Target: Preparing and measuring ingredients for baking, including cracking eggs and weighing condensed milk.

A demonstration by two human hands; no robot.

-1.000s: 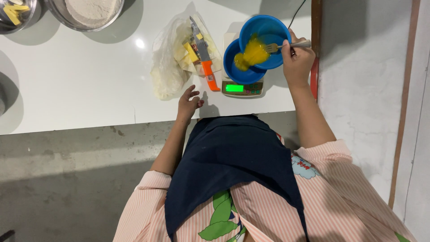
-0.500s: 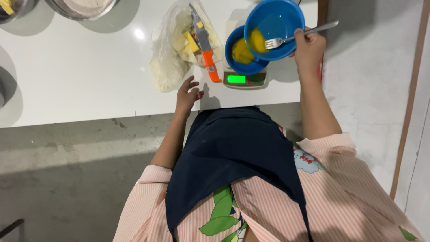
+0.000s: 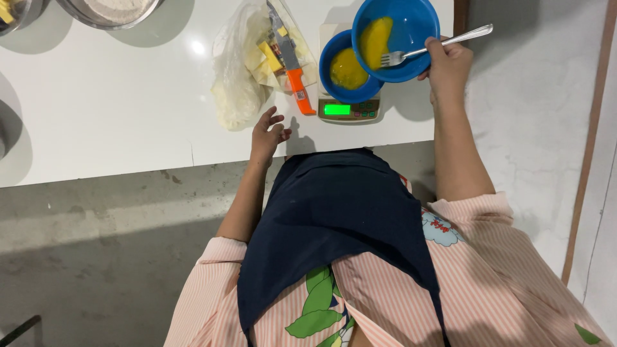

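At the table's near edge, my right hand [image 3: 448, 64] grips a fork [image 3: 432, 46], handle toward two o'clock, tines in the tilted blue bowl [image 3: 411, 26] at ten o'clock, above the smaller bowl [image 3: 347, 67] on the scale [image 3: 348, 109]. My left hand [image 3: 267, 132] rests open, empty.

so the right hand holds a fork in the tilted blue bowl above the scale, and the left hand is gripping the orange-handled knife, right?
Not quite. In the head view the left hand rests open on the white table, beside the orange-handled knife but not touching it. The right hand does hold the fork in the tilted blue bowl above the scale.
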